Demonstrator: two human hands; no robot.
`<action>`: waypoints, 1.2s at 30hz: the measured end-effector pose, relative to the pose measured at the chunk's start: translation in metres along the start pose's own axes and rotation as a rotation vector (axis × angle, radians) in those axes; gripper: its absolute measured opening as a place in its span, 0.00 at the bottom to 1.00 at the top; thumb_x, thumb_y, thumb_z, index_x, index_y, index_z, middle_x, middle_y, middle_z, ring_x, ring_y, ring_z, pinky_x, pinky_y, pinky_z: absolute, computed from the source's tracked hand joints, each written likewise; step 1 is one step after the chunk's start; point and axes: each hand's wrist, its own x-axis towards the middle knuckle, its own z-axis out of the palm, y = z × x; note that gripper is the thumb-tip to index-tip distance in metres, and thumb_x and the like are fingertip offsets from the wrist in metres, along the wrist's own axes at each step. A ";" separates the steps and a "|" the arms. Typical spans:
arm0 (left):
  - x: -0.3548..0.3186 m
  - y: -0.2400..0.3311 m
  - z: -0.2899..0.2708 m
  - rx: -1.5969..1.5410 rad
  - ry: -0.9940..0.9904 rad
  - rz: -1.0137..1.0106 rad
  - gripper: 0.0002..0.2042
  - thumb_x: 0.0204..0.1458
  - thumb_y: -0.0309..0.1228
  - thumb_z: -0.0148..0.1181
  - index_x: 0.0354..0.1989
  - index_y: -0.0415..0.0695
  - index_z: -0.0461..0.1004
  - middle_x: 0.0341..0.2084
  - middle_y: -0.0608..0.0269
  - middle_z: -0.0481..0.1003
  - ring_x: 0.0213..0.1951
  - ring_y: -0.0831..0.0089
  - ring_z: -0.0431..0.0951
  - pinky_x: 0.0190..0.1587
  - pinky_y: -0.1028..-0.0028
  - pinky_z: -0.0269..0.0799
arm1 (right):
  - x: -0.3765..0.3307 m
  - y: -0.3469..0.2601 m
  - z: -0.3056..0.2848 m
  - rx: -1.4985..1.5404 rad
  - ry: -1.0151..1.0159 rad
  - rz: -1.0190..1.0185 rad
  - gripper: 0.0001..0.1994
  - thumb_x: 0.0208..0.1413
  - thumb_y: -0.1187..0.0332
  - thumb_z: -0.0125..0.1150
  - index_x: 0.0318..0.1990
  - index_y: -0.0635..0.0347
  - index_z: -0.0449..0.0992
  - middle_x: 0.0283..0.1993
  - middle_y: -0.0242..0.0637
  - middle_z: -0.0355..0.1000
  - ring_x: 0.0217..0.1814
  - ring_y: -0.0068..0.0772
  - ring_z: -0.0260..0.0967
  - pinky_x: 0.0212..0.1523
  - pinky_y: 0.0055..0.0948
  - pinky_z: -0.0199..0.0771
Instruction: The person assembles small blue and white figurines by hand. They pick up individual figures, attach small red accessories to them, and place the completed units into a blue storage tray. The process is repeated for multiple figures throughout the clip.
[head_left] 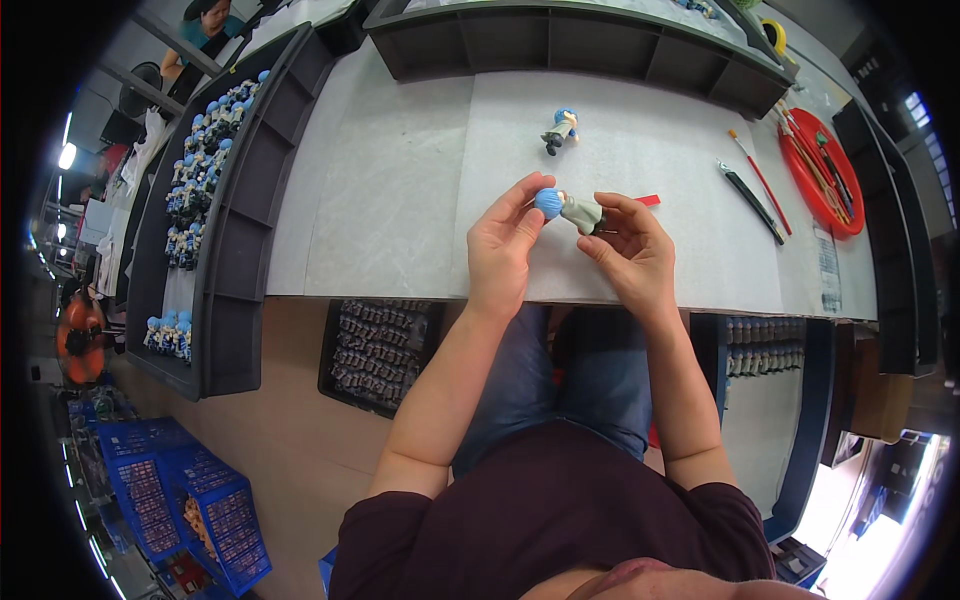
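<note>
Between both hands lies a small figurine point(580, 213) with blue hair and a pale grey-green coat, held sideways above the white worktable. My left hand point(505, 235) pinches its blue head between thumb and fingers. At the other end, my right hand point(635, 250) grips the lower coat near the dark legs, partly hiding them. A second blue-haired figurine point(562, 131) lies on the table just beyond my hands. Behind my right fingers shows a small red piece point(648, 200).
A dark tray point(225, 320) of figurines stands at left; another dark tray point(590, 50) spans the back. At right lie a black-handled craft knife point(752, 203), a thin red brush point(762, 170) and a red oval dish point(850, 215) of tools. Below the table, figurines fill a tray point(380, 350).
</note>
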 end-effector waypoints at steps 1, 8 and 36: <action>0.000 0.000 0.000 0.002 -0.002 0.006 0.16 0.55 0.19 0.47 0.53 0.35 0.65 0.48 0.55 0.70 0.49 0.73 0.69 0.53 0.75 0.63 | 0.000 0.001 0.000 -0.007 -0.003 -0.004 0.22 0.45 0.78 0.64 0.50 0.67 0.66 0.45 0.38 0.68 0.44 0.25 0.67 0.45 0.24 0.72; 0.000 0.001 -0.001 0.053 -0.040 -0.018 0.15 0.56 0.21 0.48 0.52 0.34 0.66 0.49 0.55 0.70 0.49 0.70 0.71 0.54 0.71 0.64 | 0.000 -0.002 0.001 -0.030 0.008 0.002 0.23 0.43 0.78 0.67 0.49 0.69 0.67 0.46 0.39 0.68 0.48 0.28 0.67 0.48 0.27 0.72; -0.003 -0.002 -0.002 0.109 -0.073 0.039 0.21 0.50 0.15 0.52 0.54 0.35 0.63 0.47 0.53 0.69 0.50 0.71 0.69 0.53 0.74 0.65 | 0.001 0.007 0.004 -0.154 0.098 -0.183 0.19 0.40 0.81 0.65 0.43 0.64 0.72 0.44 0.38 0.71 0.47 0.29 0.69 0.48 0.28 0.69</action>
